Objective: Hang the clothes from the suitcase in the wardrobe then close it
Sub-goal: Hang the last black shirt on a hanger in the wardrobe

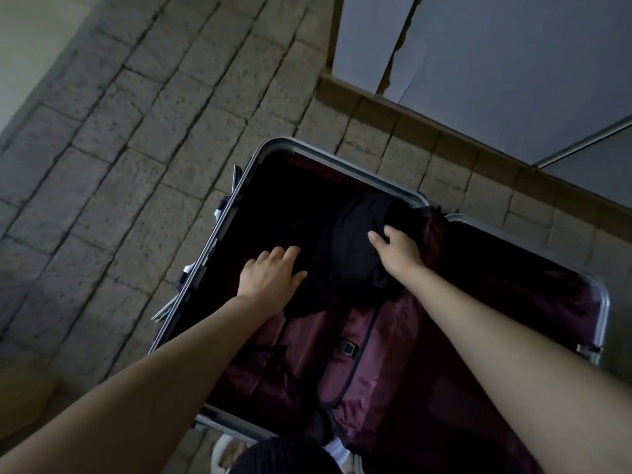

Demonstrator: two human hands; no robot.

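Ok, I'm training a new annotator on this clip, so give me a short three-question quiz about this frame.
1. True or false: the suitcase lies open on the floor.
2. What do both hands touch? A) dark garment B) a hanger C) wardrobe door
3. What colour is the suitcase lining?

Key: 1 true. 2 A: the left hand rests flat on the dark garment, the right hand touches its top. 3 maroon.

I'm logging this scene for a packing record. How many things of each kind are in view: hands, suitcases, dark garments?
Hands: 2, left hand and right hand, both on the garment
Suitcase: 1, open
Dark garment: 1 bundle that I can tell
Total: 4
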